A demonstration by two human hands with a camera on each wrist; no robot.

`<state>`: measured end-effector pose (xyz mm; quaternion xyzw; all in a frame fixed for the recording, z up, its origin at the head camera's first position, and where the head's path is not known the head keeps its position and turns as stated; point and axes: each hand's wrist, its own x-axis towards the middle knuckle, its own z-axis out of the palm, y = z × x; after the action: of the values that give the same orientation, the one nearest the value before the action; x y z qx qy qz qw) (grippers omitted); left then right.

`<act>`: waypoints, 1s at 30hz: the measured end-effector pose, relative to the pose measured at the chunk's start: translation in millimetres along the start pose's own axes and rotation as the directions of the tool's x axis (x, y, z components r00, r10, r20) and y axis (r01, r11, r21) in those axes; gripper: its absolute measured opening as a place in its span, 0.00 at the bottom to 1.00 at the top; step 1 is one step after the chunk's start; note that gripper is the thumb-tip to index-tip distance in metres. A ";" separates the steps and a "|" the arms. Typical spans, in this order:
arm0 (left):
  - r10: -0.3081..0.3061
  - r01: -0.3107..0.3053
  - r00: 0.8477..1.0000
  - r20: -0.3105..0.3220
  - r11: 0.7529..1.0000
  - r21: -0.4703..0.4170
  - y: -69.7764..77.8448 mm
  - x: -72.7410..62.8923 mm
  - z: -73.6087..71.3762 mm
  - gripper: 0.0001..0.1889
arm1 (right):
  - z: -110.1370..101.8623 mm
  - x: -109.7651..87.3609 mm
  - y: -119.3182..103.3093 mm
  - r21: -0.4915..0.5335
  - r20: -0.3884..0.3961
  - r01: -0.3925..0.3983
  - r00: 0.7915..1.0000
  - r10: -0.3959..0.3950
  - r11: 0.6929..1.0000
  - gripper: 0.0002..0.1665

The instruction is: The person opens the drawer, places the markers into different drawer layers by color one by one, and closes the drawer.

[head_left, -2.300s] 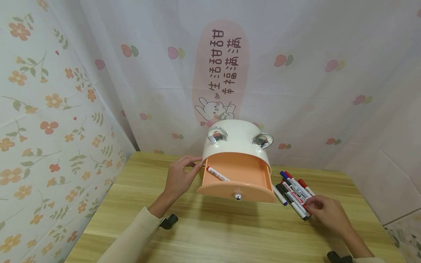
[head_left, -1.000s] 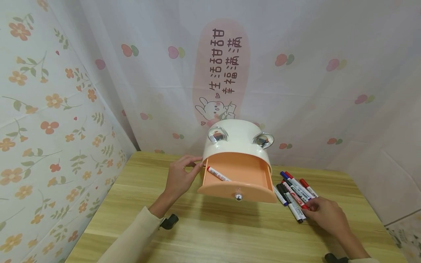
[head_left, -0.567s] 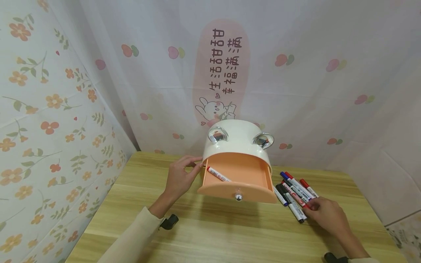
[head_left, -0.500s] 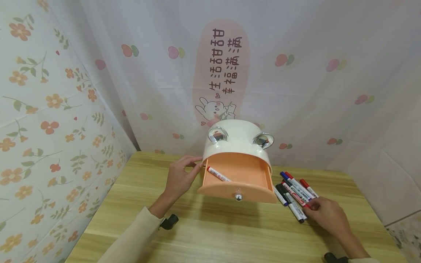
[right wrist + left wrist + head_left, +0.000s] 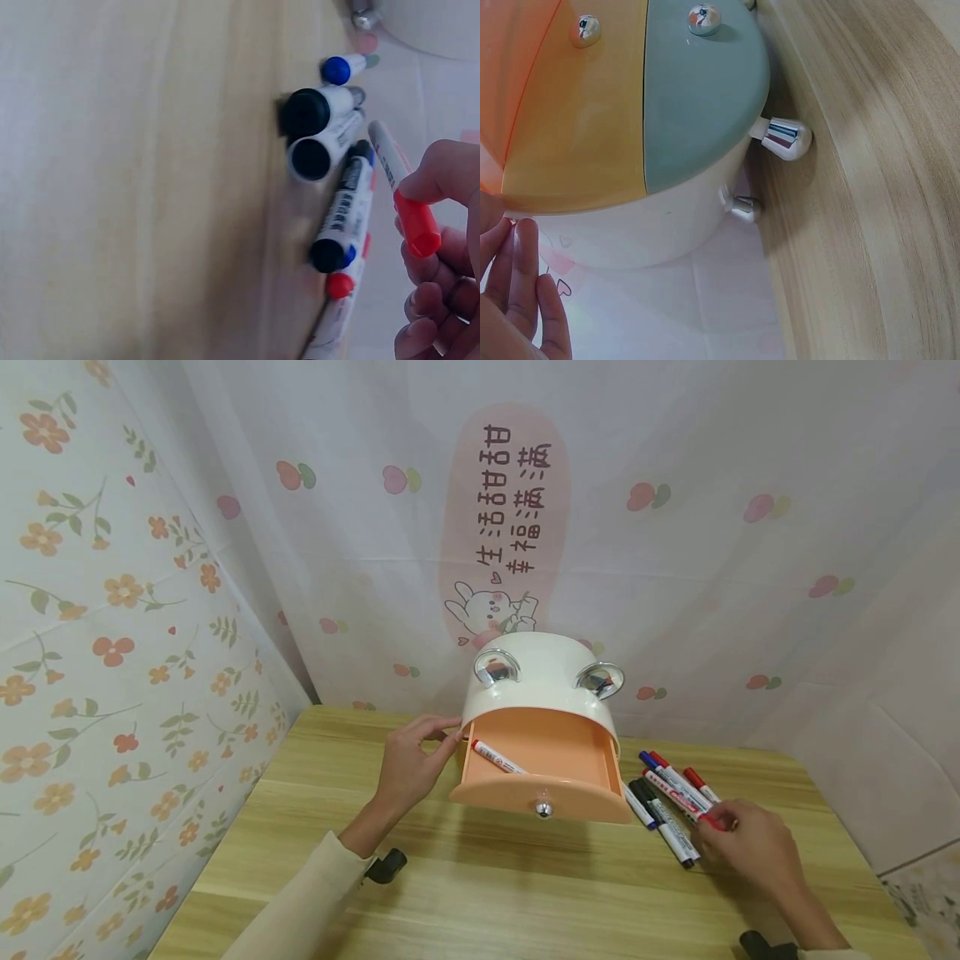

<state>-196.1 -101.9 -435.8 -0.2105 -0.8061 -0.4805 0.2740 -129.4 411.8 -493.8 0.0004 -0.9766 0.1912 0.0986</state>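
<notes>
My left hand (image 5: 411, 764) touches the left edge of a white rounded drawer cabinet (image 5: 536, 689) with thumb and fingertips. The cabinet's orange top drawer (image 5: 495, 795) is pulled out, and a red-capped marker (image 5: 501, 758) lies inside it. In the left wrist view, a yellow drawer (image 5: 592, 135) and a green drawer (image 5: 705, 112) sit closed. To the cabinet's right, my right hand (image 5: 761, 852) pinches another red-capped marker (image 5: 415, 225) near its cap, just above the pile. Several black-, blue- and red-capped markers (image 5: 673, 833) lie under and beside it.
All this stands on a wood-grain table (image 5: 480, 893). A patterned curtain (image 5: 360, 610) hangs behind the cabinet, and a floral one (image 5: 112, 710) hangs at the left. Metal feet (image 5: 787, 139) stick out from the cabinet's underside.
My right hand has taken hold of a red-capped marker among the pile and lifted its cap end slightly. The neighbouring markers have shifted a little. My left hand stays where it was.
</notes>
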 end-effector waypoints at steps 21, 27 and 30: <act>-0.002 0.002 1.000 -0.002 1.000 0.003 0.8 0.2 0.3 0.10 | -25.1 3.1 -32.0 -0.030 -0.189 0.162 0.968 -0.165 0.986 0.15; 0.009 -0.009 1.000 -0.004 1.000 0.004 0.1 0.6 0.7 0.10 | -36.6 4.7 -43.3 -0.051 -0.223 0.196 0.954 -0.203 0.979 0.13; 0.011 -0.011 1.000 -0.003 1.000 0.006 -0.1 0.3 0.6 0.10 | -42.2 4.5 -48.5 -0.058 -0.229 0.206 0.950 -0.214 0.977 0.13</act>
<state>-196.6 -101.4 -436.0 -0.2135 -0.8058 -0.4769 0.2787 -123.8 382.8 -436.6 0.0799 -0.9556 0.1622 0.2326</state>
